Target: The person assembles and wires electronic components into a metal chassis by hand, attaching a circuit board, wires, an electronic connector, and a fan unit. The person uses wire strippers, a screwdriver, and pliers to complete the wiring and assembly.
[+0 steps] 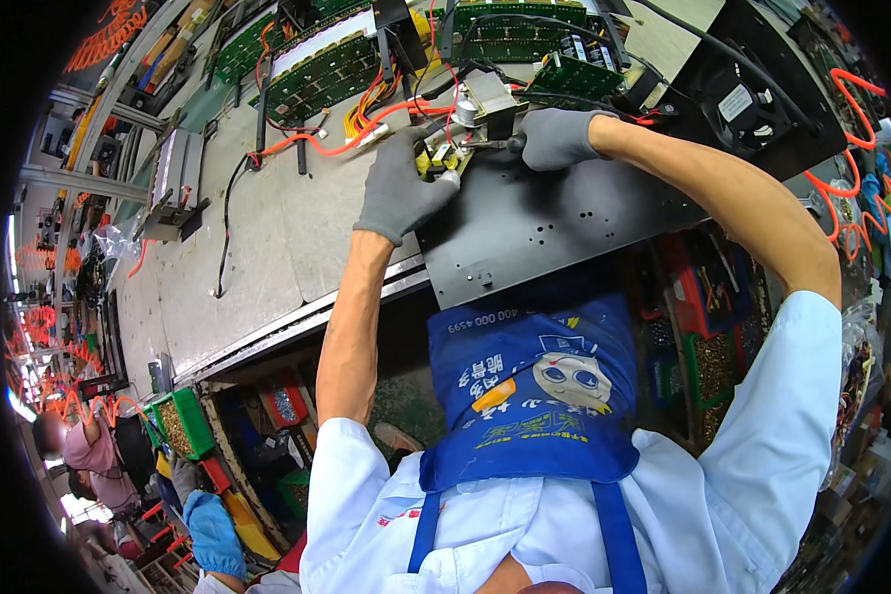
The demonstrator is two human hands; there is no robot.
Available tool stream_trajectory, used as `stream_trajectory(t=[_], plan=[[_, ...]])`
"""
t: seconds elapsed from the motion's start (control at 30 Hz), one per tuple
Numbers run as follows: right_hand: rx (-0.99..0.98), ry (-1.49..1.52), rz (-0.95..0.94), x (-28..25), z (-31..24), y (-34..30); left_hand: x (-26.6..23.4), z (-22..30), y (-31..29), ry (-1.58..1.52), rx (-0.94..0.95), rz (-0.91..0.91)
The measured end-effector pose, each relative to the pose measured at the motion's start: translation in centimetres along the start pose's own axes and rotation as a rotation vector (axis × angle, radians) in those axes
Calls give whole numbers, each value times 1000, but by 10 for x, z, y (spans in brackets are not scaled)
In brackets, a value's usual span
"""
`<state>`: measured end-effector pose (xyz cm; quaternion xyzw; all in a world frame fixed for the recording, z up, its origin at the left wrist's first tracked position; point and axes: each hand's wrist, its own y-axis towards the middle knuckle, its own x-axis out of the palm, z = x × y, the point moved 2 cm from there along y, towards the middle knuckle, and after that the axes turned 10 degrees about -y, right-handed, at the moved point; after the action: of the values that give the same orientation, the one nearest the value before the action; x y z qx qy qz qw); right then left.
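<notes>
A small circuit board with yellow-wrapped parts (440, 158) sits at the far left corner of a black metal panel (540, 228). My left hand (398, 188), in a grey glove, is closed on this board from its left side. My right hand (556, 139), gloved too, grips a screwdriver (487, 145) whose thin metal shaft lies level and points left at the board. Its tip is too small to make out against the parts. Just behind stand a silver metal block (489, 94) and a bundle of red and orange wires (366, 114).
Green circuit boards (317, 77) with cables line the back of the bench (277, 238). A black fan (742, 104) stands at the right. A finned metal part (176, 178) lies left. Bins of screws (180, 424) sit below; another person's blue sleeve (214, 535) shows lower left.
</notes>
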<state>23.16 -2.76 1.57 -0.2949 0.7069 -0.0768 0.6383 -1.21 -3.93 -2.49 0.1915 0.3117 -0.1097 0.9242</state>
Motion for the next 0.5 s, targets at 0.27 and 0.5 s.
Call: stream_trajectory(t=[0.27, 0.5], plan=[[-20, -556, 584, 16, -16, -10, 3, -3, 4, 10, -57, -43], [-38, -527, 570, 6, -16, -13, 1, -1, 5, 70, -72, -69]])
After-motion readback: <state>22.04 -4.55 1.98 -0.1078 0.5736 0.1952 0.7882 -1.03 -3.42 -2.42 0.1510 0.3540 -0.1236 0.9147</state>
